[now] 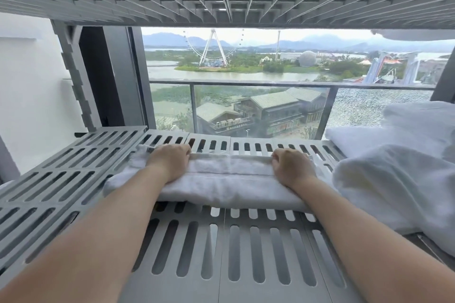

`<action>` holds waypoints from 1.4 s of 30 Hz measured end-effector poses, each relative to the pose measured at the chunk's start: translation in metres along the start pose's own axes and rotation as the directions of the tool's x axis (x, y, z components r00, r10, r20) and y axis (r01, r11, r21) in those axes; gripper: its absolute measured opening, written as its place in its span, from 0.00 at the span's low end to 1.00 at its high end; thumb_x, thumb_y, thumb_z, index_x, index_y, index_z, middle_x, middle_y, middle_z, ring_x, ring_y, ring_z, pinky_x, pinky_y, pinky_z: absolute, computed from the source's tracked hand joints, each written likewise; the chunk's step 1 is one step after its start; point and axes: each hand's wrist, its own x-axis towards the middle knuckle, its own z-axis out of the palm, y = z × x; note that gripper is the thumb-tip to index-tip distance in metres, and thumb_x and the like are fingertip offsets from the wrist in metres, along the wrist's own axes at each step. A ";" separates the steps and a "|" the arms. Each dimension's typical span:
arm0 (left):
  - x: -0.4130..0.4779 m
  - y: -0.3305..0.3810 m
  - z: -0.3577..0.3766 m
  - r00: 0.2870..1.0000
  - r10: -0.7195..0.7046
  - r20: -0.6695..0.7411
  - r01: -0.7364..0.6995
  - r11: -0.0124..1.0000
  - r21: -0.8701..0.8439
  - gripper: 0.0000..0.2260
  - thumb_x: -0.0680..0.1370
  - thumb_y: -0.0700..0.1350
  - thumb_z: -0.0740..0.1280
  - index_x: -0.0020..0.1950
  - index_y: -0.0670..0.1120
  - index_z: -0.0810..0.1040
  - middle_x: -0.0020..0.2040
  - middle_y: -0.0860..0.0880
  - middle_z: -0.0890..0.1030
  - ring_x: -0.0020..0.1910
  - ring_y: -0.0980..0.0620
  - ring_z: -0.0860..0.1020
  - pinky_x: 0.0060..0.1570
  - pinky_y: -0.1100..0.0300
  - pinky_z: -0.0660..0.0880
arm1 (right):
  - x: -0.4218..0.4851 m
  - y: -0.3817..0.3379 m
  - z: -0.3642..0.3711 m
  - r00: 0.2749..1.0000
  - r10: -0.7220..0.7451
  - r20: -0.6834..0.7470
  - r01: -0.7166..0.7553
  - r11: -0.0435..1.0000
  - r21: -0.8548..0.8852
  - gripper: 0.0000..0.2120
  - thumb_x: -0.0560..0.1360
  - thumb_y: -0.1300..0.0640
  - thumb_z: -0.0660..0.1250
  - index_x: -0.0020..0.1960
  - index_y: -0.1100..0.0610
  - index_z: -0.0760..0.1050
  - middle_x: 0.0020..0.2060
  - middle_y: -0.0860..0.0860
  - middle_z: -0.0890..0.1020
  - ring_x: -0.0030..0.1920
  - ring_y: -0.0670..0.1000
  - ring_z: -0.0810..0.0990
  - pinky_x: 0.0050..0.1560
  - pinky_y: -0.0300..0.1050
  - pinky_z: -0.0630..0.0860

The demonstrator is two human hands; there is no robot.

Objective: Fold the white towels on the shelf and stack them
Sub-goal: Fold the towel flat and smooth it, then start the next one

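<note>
A folded white towel lies as a long band across the middle of the slotted grey shelf, its length parallel to the back edge. Both hands are on top of it, one near each end. The left hand rests palm down, with its fingers curled over the towel's far edge and gripping it. The right hand does the same, knuckles raised and fingers hooked around the far fold. Both forearms reach straight in from the front edge, wrists pressed into the cloth. A heap of loose white towels fills the shelf's right end, touching the band there.
</note>
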 end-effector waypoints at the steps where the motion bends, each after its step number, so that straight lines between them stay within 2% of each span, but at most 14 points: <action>1: 0.002 -0.001 -0.002 1.000 -0.009 0.010 0.009 1.000 -0.005 0.09 0.84 0.49 0.54 0.54 0.52 0.75 0.49 0.50 0.82 0.47 0.47 0.77 0.45 0.52 0.71 | 0.002 -0.001 -0.002 1.000 0.014 0.013 -0.014 1.000 -0.011 0.12 0.80 0.54 0.59 0.56 0.54 0.79 0.51 0.53 0.84 0.52 0.56 0.80 0.58 0.51 0.73; 4: 0.004 0.001 -0.006 0.999 -0.038 0.028 0.038 0.999 0.007 0.09 0.84 0.50 0.56 0.58 0.53 0.75 0.52 0.51 0.82 0.50 0.48 0.76 0.54 0.51 0.71 | 0.006 -0.003 -0.007 0.997 0.079 0.015 -0.077 0.992 -0.097 0.13 0.80 0.52 0.58 0.56 0.52 0.80 0.51 0.52 0.84 0.54 0.56 0.79 0.60 0.52 0.70; 6: 0.005 0.007 -0.006 0.999 -0.031 -0.034 0.033 0.998 0.059 0.07 0.83 0.49 0.59 0.58 0.52 0.75 0.53 0.51 0.82 0.51 0.49 0.76 0.60 0.50 0.70 | 0.005 -0.007 -0.009 0.992 0.128 -0.005 -0.127 0.973 -0.191 0.12 0.78 0.49 0.60 0.56 0.51 0.79 0.52 0.51 0.82 0.56 0.56 0.77 0.61 0.54 0.68; 8: 0.005 0.017 -0.008 0.991 -0.005 -0.131 0.011 0.999 0.050 0.07 0.81 0.44 0.63 0.58 0.52 0.77 0.53 0.52 0.82 0.51 0.50 0.78 0.61 0.51 0.72 | 0.002 -0.017 -0.010 0.990 0.135 -0.040 -0.141 0.966 -0.217 0.13 0.77 0.49 0.62 0.57 0.53 0.78 0.52 0.52 0.81 0.56 0.56 0.77 0.60 0.54 0.69; 10: 0.002 0.033 -0.011 0.989 0.034 -0.145 -0.038 0.999 -0.024 0.08 0.80 0.43 0.64 0.57 0.52 0.78 0.52 0.53 0.82 0.50 0.51 0.79 0.56 0.53 0.76 | -0.001 -0.036 -0.011 0.995 0.062 -0.078 -0.074 0.984 -0.163 0.13 0.77 0.51 0.63 0.58 0.54 0.78 0.52 0.53 0.81 0.55 0.56 0.77 0.59 0.53 0.71; 12: -0.002 0.047 -0.015 0.996 0.063 -0.060 -0.069 0.992 -0.109 0.08 0.82 0.47 0.61 0.56 0.52 0.79 0.51 0.52 0.81 0.49 0.51 0.79 0.51 0.52 0.79 | -0.004 -0.059 -0.013 0.994 -0.065 -0.086 0.061 0.997 -0.047 0.13 0.78 0.50 0.64 0.59 0.54 0.78 0.53 0.53 0.81 0.56 0.56 0.78 0.59 0.52 0.73; 15: -0.007 0.057 -0.014 0.992 0.100 0.084 -0.091 0.991 -0.100 0.14 0.84 0.51 0.56 0.49 0.50 0.80 0.50 0.49 0.83 0.47 0.49 0.78 0.50 0.51 0.78 | -0.012 -0.089 -0.008 0.979 -0.201 0.024 0.195 0.968 0.161 0.13 0.79 0.49 0.63 0.59 0.51 0.80 0.55 0.52 0.82 0.57 0.54 0.79 0.58 0.50 0.75; 17: -0.010 0.056 -0.010 0.985 0.110 0.133 -0.097 0.990 -0.100 0.16 0.85 0.51 0.53 0.49 0.48 0.78 0.54 0.45 0.82 0.50 0.47 0.77 0.53 0.49 0.76 | -0.016 -0.095 0.003 0.965 -0.206 0.164 0.181 0.971 0.156 0.16 0.80 0.46 0.59 0.62 0.50 0.78 0.60 0.52 0.80 0.61 0.54 0.77 0.62 0.51 0.73; 21: -0.011 0.053 -0.010 0.979 0.125 0.164 -0.096 0.980 -0.175 0.19 0.86 0.52 0.52 0.66 0.46 0.77 0.69 0.46 0.76 0.68 0.46 0.72 0.68 0.47 0.68 | -0.016 -0.089 0.022 0.933 -0.169 0.318 0.140 0.984 0.112 0.25 0.82 0.42 0.50 0.76 0.49 0.65 0.77 0.52 0.64 0.78 0.51 0.59 0.77 0.52 0.55; 24: -0.015 0.056 -0.013 0.979 0.109 0.175 -0.078 0.982 -0.172 0.21 0.85 0.55 0.52 0.72 0.48 0.73 0.75 0.44 0.69 0.75 0.46 0.65 0.74 0.47 0.62 | -0.013 -0.089 0.025 0.929 -0.140 0.342 0.114 0.989 0.094 0.27 0.82 0.40 0.48 0.79 0.47 0.59 0.80 0.50 0.57 0.80 0.50 0.52 0.79 0.54 0.48; 28: -0.026 0.044 -0.007 0.969 0.028 0.247 -0.014 0.998 -0.059 0.26 0.83 0.63 0.48 0.81 0.59 0.58 0.83 0.44 0.53 0.82 0.46 0.50 0.78 0.45 0.47 | -0.016 -0.090 0.024 0.929 -0.130 0.347 0.103 0.990 0.094 0.27 0.82 0.40 0.48 0.79 0.46 0.58 0.80 0.50 0.57 0.80 0.50 0.52 0.79 0.53 0.47; 31: -0.029 0.032 -0.002 0.953 0.012 0.302 0.002 0.999 -0.047 0.28 0.81 0.67 0.45 0.81 0.63 0.49 0.83 0.45 0.45 0.82 0.47 0.42 0.79 0.44 0.39 | -0.017 -0.089 0.021 0.924 -0.137 0.358 0.105 0.989 0.107 0.27 0.82 0.39 0.48 0.79 0.46 0.57 0.80 0.49 0.56 0.80 0.49 0.51 0.79 0.52 0.46; 38: -0.028 0.028 0.011 0.963 0.033 0.269 -0.024 0.999 -0.035 0.28 0.80 0.68 0.41 0.81 0.65 0.46 0.83 0.47 0.43 0.81 0.48 0.40 0.78 0.43 0.36 | -0.019 -0.085 0.018 0.937 -0.101 0.334 0.067 0.992 0.110 0.27 0.82 0.39 0.50 0.78 0.47 0.60 0.79 0.50 0.58 0.80 0.50 0.52 0.79 0.51 0.48; 42: -0.028 0.027 0.014 0.964 0.004 0.264 -0.003 1.000 -0.005 0.29 0.79 0.70 0.38 0.79 0.68 0.43 0.83 0.51 0.43 0.81 0.47 0.38 0.70 0.32 0.27 | -0.019 -0.055 0.011 0.939 -0.018 0.345 0.011 1.000 0.023 0.29 0.81 0.37 0.48 0.79 0.47 0.58 0.79 0.51 0.58 0.80 0.51 0.53 0.79 0.54 0.48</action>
